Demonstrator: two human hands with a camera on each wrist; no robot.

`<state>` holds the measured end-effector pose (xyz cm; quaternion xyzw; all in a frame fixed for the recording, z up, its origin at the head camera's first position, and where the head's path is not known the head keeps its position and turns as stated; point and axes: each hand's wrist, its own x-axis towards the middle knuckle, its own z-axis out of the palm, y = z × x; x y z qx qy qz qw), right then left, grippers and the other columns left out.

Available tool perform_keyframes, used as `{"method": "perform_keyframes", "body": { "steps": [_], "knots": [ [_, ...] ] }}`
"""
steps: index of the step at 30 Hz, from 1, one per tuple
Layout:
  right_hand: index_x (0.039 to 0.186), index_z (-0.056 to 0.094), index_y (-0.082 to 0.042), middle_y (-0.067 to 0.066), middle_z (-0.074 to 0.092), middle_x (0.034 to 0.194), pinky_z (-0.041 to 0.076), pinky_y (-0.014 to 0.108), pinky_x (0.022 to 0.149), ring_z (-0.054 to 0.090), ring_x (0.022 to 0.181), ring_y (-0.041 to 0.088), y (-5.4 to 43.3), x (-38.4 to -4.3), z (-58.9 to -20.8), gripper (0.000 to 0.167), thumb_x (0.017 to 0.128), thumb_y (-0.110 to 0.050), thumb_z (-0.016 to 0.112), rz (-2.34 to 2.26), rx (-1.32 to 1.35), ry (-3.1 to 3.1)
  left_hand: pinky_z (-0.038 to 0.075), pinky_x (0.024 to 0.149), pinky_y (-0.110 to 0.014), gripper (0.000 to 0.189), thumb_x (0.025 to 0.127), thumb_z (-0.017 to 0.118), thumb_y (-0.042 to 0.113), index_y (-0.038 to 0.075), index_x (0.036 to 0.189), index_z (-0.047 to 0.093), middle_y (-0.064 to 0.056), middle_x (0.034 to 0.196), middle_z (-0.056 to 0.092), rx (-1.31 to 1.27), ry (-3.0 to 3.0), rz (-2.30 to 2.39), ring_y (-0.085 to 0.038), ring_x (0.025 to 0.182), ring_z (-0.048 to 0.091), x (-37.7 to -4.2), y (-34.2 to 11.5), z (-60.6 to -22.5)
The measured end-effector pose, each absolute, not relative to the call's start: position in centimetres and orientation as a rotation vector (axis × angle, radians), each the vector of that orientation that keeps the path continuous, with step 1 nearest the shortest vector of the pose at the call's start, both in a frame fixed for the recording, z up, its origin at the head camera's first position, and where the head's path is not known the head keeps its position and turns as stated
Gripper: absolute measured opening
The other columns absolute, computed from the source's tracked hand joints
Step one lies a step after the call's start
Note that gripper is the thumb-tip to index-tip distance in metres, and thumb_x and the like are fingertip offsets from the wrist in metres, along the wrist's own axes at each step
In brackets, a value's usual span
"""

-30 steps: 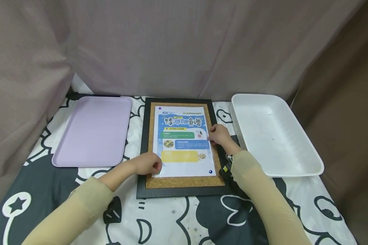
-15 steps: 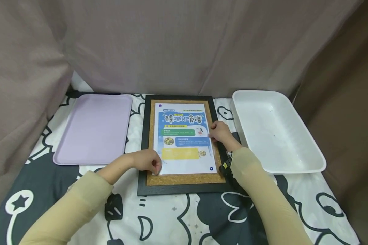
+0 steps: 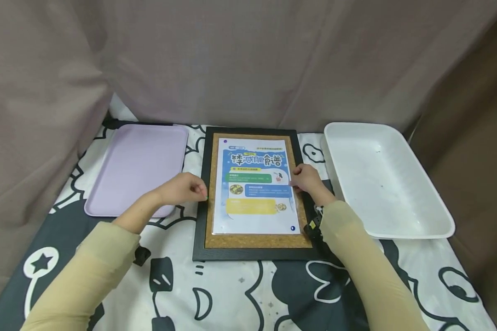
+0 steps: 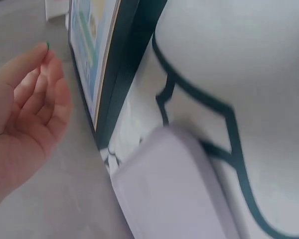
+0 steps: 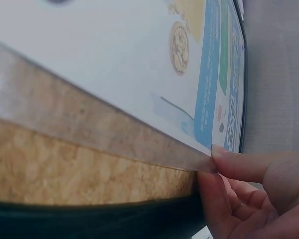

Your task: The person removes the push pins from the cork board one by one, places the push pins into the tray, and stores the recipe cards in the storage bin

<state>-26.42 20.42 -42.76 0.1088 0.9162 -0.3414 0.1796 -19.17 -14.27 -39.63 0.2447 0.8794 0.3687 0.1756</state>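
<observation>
The poster (image 3: 257, 188) lies on the board (image 3: 254, 254). To the board's right stands the bin (image 3: 391, 184); to its left lies the tray (image 3: 141, 161). At the board's right side, your right hand (image 3: 310, 179) pinches the poster's clear edge between thumb and finger. By the board's left side, your left hand (image 3: 184, 189) pinches a green bit (image 4: 48, 45) at its fingertips. On the board, a blue pin (image 3: 292, 228) sits at the poster's lower right corner, a purple pin (image 3: 225, 141) at its upper left.
</observation>
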Motion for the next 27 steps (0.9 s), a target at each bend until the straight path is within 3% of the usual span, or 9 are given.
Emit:
{"method": "perform_keyframes", "body": {
  "steps": [11,27],
  "knots": [
    [0.122,0.048,0.003,0.023,0.054,0.116,0.055,0.028,0.071,0.063,0.088,0.026,20.4,-26.4,-42.8,0.037,0.087,-0.002,0.06,-0.99,0.318,2.581,0.042,0.062,-0.023,0.009,0.081,0.064,0.009,0.0,0.08,0.069,-0.004,0.071,0.065,0.324,2.825,1.092,-0.008,0.063,0.052,-22.0,-18.5,-38.1],
    [0.122,0.049,0.002,0.022,0.056,0.112,0.052,0.024,0.062,0.062,0.076,0.02,20.6,-26.4,-43.1,0.036,0.088,-0.003,0.06,-1.01,0.33,2.573,0.041,0.068,-0.028,0.022,0.081,0.059,0.013,-0.007,0.086,0.067,-0.022,0.084,0.067,0.063,3.037,0.982,-0.014,0.068,0.053,-26.3,-23.0,-38.4]
  ]
}}
